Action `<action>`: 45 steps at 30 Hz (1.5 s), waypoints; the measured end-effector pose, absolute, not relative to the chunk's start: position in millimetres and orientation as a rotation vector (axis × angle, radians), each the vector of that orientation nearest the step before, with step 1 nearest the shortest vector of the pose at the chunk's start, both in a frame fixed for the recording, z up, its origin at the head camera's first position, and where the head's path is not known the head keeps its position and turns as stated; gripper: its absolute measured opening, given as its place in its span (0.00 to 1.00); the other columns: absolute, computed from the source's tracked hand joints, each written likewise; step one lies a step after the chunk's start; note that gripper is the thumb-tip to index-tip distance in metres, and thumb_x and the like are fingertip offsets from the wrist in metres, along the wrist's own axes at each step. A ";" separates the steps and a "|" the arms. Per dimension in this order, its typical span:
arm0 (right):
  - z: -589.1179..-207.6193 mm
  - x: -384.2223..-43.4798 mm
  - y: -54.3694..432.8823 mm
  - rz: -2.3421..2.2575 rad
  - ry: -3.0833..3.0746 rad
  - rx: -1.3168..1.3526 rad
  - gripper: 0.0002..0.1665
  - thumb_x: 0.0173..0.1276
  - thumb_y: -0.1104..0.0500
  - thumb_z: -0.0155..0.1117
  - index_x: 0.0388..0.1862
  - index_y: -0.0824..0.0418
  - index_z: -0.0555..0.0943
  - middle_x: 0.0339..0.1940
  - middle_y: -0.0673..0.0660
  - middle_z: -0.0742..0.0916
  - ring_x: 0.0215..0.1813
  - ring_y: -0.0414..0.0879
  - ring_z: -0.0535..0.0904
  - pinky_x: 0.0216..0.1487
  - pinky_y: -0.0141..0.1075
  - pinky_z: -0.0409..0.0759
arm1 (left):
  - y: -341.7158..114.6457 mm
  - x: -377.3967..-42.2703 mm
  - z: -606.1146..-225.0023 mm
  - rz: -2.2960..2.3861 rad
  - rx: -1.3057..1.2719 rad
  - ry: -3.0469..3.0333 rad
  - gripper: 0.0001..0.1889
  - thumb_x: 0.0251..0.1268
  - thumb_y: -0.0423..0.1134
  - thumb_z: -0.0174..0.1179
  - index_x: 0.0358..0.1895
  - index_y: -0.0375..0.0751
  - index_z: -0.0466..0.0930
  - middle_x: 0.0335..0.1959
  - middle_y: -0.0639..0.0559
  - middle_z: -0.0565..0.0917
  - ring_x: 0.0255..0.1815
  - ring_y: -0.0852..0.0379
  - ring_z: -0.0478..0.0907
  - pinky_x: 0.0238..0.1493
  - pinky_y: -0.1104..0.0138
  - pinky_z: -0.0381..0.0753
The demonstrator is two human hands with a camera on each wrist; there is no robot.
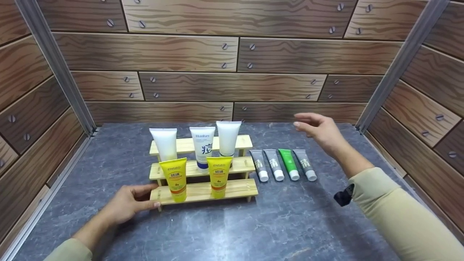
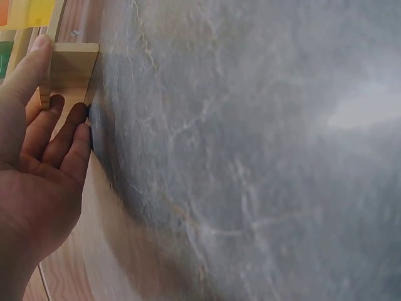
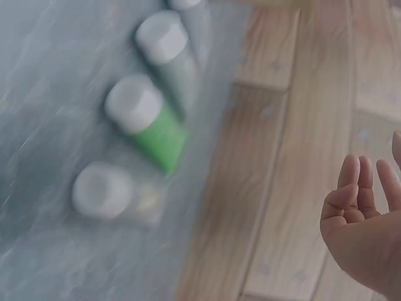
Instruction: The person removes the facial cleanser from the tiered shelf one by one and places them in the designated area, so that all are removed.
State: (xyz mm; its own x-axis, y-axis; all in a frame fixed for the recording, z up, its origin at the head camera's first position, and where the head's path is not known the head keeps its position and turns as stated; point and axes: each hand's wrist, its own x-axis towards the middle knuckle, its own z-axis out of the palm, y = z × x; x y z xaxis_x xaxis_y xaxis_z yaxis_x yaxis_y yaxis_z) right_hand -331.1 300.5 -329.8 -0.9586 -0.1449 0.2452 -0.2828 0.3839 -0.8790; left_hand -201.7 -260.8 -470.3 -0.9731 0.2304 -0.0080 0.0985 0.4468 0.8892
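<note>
A three-step wooden display stand [image 1: 198,190] holds several squeeze tubes. Two yellow tubes [image 1: 218,177] stand on its lowest step; a white tube with blue print [image 1: 203,145] and two plain white tubes [image 1: 228,137] stand higher up. At the stand's left end, my left hand [image 1: 125,203] grips the lowest step, with the thumb at the front and the fingers behind, as the left wrist view also shows on the wooden end [image 2: 74,63]. My right hand [image 1: 323,135] hovers with nothing in it, fingers loosely bent, beyond the green tube [image 1: 287,161] and its grey neighbours.
Grey tubes [image 1: 273,163] lie in a row with the green one, right of the stand, white caps toward me. The dark marbled table [image 1: 290,224] is bounded by wood-patterned walls [image 1: 188,87] at the back and sides.
</note>
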 end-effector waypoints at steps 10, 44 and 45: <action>-301.2 -307.6 237.4 1.775 -2.410 0.727 0.22 0.73 0.66 0.72 0.65 0.67 0.83 0.56 0.61 0.90 0.55 0.48 0.87 0.57 0.37 0.86 | -261.2 -202.6 -471.5 1.582 0.322 2.549 0.36 0.61 0.41 0.79 0.69 0.27 0.77 0.64 0.34 0.83 0.65 0.40 0.81 0.69 0.50 0.78; -324.3 -293.0 143.0 2.059 -2.374 1.050 0.28 0.73 0.70 0.69 0.71 0.70 0.78 0.69 0.65 0.83 0.67 0.59 0.81 0.63 0.47 0.85 | -261.8 -202.6 -473.1 1.595 0.316 2.546 0.35 0.62 0.39 0.78 0.69 0.26 0.76 0.64 0.32 0.83 0.63 0.40 0.83 0.65 0.57 0.82; -326.0 -293.2 141.8 2.071 -2.369 1.051 0.28 0.73 0.71 0.68 0.71 0.70 0.77 0.69 0.65 0.83 0.68 0.59 0.81 0.63 0.47 0.85 | -261.5 -202.6 -472.6 1.592 0.310 2.549 0.35 0.62 0.40 0.79 0.69 0.26 0.77 0.64 0.32 0.83 0.64 0.40 0.82 0.65 0.55 0.81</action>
